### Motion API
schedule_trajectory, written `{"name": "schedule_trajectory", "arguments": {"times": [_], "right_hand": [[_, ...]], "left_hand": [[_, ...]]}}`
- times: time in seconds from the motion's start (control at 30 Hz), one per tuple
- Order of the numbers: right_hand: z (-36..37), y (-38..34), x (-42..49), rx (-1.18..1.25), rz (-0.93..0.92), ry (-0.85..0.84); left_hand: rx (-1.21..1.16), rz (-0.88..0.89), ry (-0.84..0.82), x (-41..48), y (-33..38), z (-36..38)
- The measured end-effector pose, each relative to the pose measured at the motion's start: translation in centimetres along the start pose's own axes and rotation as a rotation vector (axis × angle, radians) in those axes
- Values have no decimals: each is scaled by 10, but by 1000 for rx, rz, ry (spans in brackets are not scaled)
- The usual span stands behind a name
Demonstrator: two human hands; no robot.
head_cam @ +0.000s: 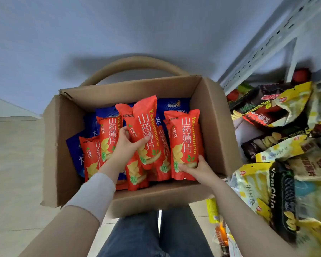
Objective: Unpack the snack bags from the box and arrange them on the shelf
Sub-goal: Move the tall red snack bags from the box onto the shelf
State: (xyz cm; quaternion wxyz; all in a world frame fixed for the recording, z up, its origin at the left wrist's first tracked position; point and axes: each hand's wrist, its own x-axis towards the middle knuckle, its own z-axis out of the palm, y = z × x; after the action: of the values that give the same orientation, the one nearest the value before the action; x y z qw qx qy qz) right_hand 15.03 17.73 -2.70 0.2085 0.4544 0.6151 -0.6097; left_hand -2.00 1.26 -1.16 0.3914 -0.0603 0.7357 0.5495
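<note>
An open cardboard box (217,127) sits in front of me, holding several red yam-chip bags and blue snack bags (174,104) underneath. My left hand (126,143) grips one red bag (145,119) near its middle and holds it tilted above the others. My right hand (196,168) clasps the bottom edge of another red bag (183,138) at the box's right side. The shelf (263,47) stands to the right.
The white metal shelf carries yellow, black and red snack bags (278,115), some spilling toward me at the lower right (267,191). A curved tan chair back (137,63) rises behind the box. My legs in jeans (156,234) are below the box.
</note>
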Motion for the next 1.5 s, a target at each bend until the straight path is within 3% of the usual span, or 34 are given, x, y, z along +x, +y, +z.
{"name": "schedule_trajectory", "arguments": {"times": [0.3, 0.63, 0.93, 1.07, 1.5], "right_hand": [[-16, -41, -130, 239, -340, 342], [-101, -37, -262, 414, -563, 724], [-207, 2, -294, 511, -652, 825], [-263, 15, -288, 589, -701, 856], [-452, -11, -197, 680, -679, 1249]], "left_hand": [[-15, 437, -246, -57, 118, 29], [39, 802, -642, -133, 238, 153], [130, 899, -950, -179, 282, 307], [181, 891, -986, -175, 293, 370], [352, 906, -1099, -86, 358, 570]]}}
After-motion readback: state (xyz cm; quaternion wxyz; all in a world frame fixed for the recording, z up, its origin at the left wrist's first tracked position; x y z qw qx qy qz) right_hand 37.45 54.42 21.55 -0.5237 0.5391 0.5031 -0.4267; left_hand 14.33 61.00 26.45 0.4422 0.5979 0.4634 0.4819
